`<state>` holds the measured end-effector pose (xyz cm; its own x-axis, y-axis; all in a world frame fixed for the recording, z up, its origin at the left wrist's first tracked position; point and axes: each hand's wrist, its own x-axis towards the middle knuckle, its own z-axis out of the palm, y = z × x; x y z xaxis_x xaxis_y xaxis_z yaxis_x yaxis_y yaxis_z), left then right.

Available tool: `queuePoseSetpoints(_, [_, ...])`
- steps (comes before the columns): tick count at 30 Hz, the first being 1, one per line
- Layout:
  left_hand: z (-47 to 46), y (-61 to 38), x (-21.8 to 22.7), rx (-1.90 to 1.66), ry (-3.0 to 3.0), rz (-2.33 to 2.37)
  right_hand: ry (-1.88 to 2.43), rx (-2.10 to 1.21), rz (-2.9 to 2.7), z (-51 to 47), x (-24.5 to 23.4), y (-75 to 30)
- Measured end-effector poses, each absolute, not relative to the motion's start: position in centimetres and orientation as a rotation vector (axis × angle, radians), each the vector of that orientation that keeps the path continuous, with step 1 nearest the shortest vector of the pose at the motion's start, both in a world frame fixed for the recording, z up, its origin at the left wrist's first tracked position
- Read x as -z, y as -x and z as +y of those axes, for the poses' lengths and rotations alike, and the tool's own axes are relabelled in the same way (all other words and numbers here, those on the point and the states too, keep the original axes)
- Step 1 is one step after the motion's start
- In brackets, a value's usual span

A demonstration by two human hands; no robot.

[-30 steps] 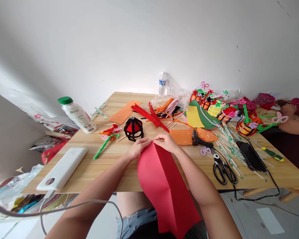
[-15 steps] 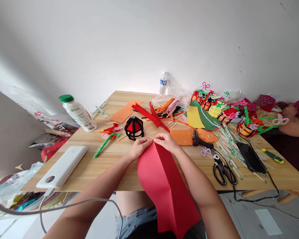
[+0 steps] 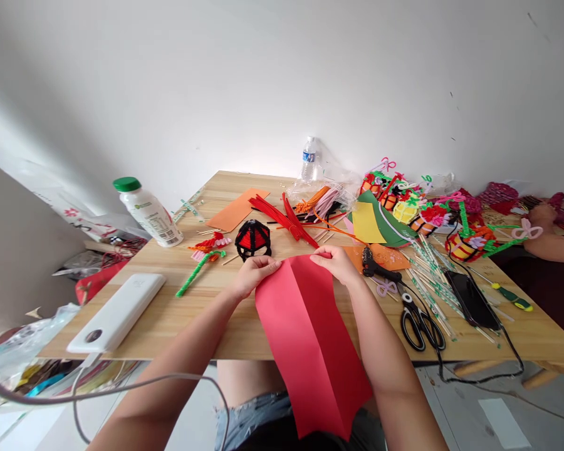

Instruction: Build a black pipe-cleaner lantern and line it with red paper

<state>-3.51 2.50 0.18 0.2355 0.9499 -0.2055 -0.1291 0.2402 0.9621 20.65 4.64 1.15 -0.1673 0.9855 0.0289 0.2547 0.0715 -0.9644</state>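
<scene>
A red paper sheet (image 3: 305,332) with a lengthwise crease lies over the near edge of the wooden table (image 3: 202,313) and hangs down towards my lap. My left hand (image 3: 251,275) pinches its far left corner. My right hand (image 3: 338,263) pinches its far right corner, so the far edge is spread wide between them. Just beyond the hands stands a small black and red pipe-cleaner lantern (image 3: 252,238).
A white power bank (image 3: 117,311), a green-capped bottle (image 3: 146,212), a water bottle (image 3: 308,158), scissors (image 3: 420,319), a glue gun (image 3: 378,266), a phone (image 3: 472,299), coloured paper (image 3: 376,222), pipe cleaners (image 3: 286,219) and craft baskets (image 3: 467,241) crowd the table. Another person's arm (image 3: 552,241) rests far right.
My hands have drawn apart, opening the far end of the red sheet from a narrow fold into a wide flat edge. The right hand moved right and a little farther away.
</scene>
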Motion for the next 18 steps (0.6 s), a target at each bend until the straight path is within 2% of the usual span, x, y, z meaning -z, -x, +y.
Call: queuePoseSetpoints(18, [2.38,3.18,0.39,-1.098,-0.792,1.051,1.266,-1.093,-1.385,4.57,-0.4,-20.32])
